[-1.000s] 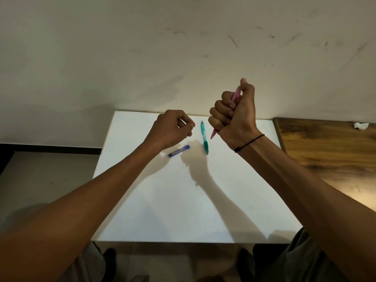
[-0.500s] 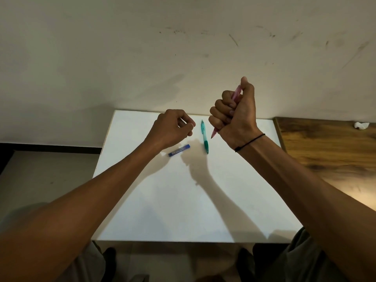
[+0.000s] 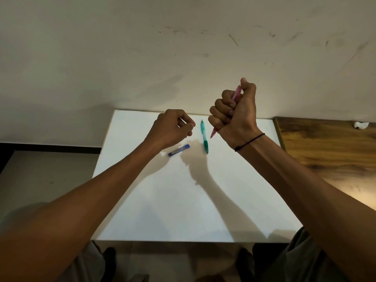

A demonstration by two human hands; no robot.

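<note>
Our right hand [image 3: 236,115] fists the pink pen [image 3: 237,92] above the surface [image 3: 183,200], axis steep, tip pointing down-left. Left hand [image 3: 173,127] is curled; whether it holds anything, we cannot tell. Nothing has shifted since.

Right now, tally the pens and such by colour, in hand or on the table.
Pink: 1, pink pen in the right hand.
Green: 1, green pen on the white table.
Blue: 1, blue tube on the table.
Total: 3.
</note>
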